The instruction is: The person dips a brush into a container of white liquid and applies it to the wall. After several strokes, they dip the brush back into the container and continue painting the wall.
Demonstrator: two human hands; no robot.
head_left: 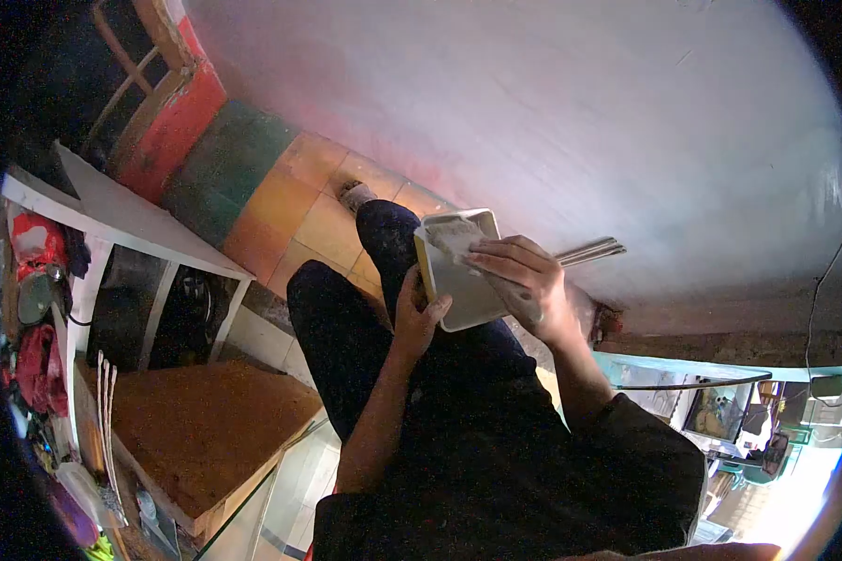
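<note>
My left hand (415, 316) grips the left side of a shallow pale rectangular tray (468, 304), thumb over its rim, above my lap. A yellowish strip (425, 268) runs along that edge. Grey-white powder (451, 234) lies in the tray's far end. My right hand (524, 276) is closed over the tray, its fingertips at the powder. A bundle of thin sticks (591, 251) juts out to the right from behind this hand, their other ends hidden by the fingers.
A brown wooden board (210, 430) and a white shelf unit (112, 229) stand to my left. Several long coated sticks (108, 435) lean there. A grey wall (552, 112) rises in front. My dark-clad knees (332, 309) are below the tray.
</note>
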